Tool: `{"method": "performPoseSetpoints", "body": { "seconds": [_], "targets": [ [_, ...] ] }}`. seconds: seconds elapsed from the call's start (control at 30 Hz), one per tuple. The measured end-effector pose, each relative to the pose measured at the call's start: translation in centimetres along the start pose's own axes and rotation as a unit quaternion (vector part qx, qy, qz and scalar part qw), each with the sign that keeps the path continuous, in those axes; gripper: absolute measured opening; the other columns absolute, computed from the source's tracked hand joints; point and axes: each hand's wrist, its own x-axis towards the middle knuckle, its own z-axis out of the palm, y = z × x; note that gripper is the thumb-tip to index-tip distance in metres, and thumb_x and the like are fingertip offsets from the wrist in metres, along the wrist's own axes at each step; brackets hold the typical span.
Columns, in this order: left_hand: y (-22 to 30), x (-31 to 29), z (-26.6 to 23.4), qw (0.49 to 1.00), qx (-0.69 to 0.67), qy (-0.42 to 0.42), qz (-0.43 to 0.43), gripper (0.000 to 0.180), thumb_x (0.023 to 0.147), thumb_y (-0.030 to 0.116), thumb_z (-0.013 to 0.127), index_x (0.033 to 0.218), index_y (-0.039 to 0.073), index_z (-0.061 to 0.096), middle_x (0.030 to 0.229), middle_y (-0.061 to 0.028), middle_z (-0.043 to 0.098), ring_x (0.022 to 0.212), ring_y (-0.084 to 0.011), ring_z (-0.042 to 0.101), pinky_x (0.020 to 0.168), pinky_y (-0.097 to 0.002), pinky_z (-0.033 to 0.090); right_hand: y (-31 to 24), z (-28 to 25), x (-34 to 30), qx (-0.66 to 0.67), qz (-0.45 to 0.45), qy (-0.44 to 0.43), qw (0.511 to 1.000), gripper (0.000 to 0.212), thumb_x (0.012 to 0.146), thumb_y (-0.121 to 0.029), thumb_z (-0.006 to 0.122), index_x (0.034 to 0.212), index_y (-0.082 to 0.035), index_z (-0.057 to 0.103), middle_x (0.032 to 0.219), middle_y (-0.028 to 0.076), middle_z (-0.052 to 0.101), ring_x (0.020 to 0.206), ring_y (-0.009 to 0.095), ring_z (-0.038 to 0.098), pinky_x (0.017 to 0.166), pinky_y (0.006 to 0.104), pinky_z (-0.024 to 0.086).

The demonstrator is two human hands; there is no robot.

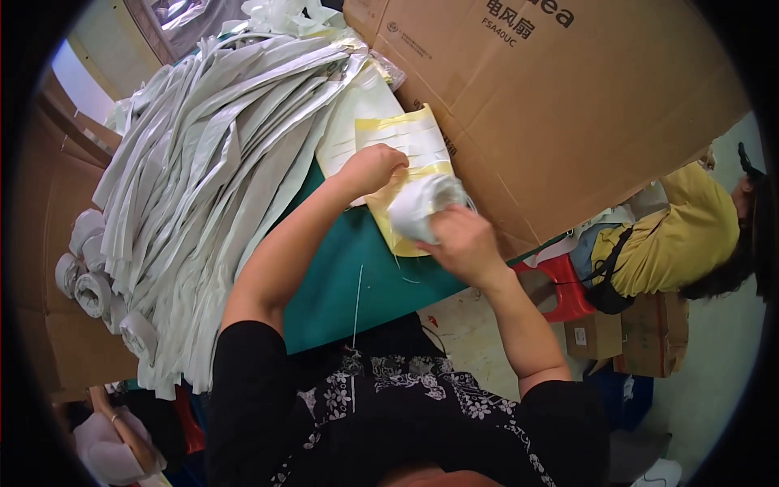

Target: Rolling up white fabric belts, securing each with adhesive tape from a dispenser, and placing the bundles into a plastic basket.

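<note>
A white roll of wound strip (415,209) is in my right hand (469,247), the fingers closed round its near right side. The roll's hollow end faces up and right, and motion slightly blurs it and the hand. My left hand (377,168) is closed just beyond the roll, over a white-and-yellow sheet (420,138) with rows of slits or creases. What its curled fingers pinch, if anything, is hidden. The sheet lies along the right side of the green table (349,280), its lower yellow part under the roll.
Long white strips (219,154) lie heaped on the left, with several white rolls (93,294) at their side. A large cardboard sheet (560,122) stands along the right. Beyond it a person in yellow (669,235) sits by a red stool (560,280). A loose thread (357,304) crosses the near edge.
</note>
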Motion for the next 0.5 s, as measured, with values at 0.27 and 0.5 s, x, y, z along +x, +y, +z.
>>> {"method": "performPoseSetpoints", "body": {
  "seconds": [0.27, 0.5],
  "targets": [
    [-0.3, 3.0, 1.5, 0.995, 0.076, 0.003, -0.067, 0.015, 0.074, 0.015, 0.060, 0.086, 0.007, 0.066, 0.086, -0.0095, 0.060, 0.083, -0.0280, 0.059, 0.075, -0.0359, 0.048, 4.6, 4.0, 0.2, 0.019, -0.046, -0.116, 0.992, 0.026, 0.066, -0.023, 0.072, 0.080, -0.008, 0.056, 0.072, 0.005, 0.057, 0.075, 0.022, 0.057, 0.071, 0.0330, 0.047],
    [-2.5, 4.4, 1.6, 0.987, 0.157, -0.038, -0.002, 0.019, 0.070, 0.019, 0.066, 0.081, 0.004, 0.066, 0.085, -0.0094, 0.061, 0.083, -0.0267, 0.060, 0.075, -0.0363, 0.048, 4.9, 4.3, 0.7, 0.045, -0.040, -0.127, 0.990, 0.026, 0.067, -0.024, 0.073, 0.079, -0.007, 0.057, 0.071, 0.006, 0.058, 0.074, 0.023, 0.056, 0.070, 0.0341, 0.047]
  ]
}}
